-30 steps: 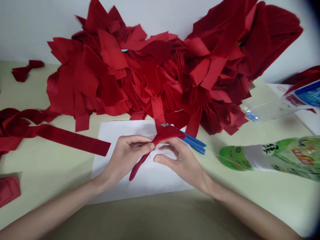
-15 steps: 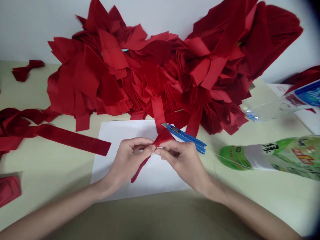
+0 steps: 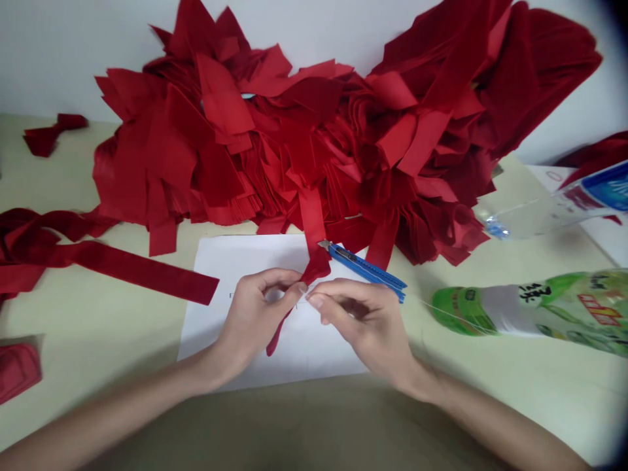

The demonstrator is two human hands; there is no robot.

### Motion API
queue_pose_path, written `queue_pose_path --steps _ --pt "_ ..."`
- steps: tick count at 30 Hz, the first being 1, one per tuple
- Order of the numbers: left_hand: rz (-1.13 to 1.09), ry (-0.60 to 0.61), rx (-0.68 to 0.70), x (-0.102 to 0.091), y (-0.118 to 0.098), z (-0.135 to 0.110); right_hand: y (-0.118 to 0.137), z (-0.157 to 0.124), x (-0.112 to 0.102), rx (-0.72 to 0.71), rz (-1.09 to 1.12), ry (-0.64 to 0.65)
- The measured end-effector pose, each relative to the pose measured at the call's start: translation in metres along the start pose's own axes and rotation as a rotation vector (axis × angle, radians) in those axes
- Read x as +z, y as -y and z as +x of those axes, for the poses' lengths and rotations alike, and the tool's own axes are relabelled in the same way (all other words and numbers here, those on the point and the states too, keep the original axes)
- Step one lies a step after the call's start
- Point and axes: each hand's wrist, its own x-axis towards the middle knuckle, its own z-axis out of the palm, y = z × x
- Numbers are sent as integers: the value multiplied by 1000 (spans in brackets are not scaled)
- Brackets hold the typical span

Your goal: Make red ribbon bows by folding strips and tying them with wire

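A short strip of red velvet ribbon is gathered at its middle between the thumb and fingers of my left hand. Its upper end fans out toward the pile and its narrow tail hangs below the fingers. My right hand, beside it, pinches a fine white thread close to the gathered spot. Under both hands lies a white paper sheet with small printed marks, mostly covered. Just beyond my right hand rests a blue utility knife, its blade tip pointing left.
A big heap of cut red ribbon pieces lies along the wall. On the right are a green-labelled bottle wound with white thread and a clear plastic bottle. A long ribbon strip and a folded bow are at left.
My right fingers have let go of the ribbon and drawn slightly right, now with white thread showing at the pinch. The ribbon's upper end has narrowed. My left hand keeps its place.
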Motion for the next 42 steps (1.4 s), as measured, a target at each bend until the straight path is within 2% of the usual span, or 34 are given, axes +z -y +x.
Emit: queue_pose_path --steps 5,14,23,31,42 --pt "24 -39 43 2 1 -3 -11 3 7 126 62 -31" --pt "33 -56 52 1 3 -4 -12 6 4 189 62 -13" --pt "-13 -61 73 1 -1 -6 -13 6 4 157 63 -46" --pt "-97 -34 153 2 -2 -8 -20 3 4 110 37 -47" --pt "-25 -54 87 1 -2 -6 -14 2 8 139 8 -49"
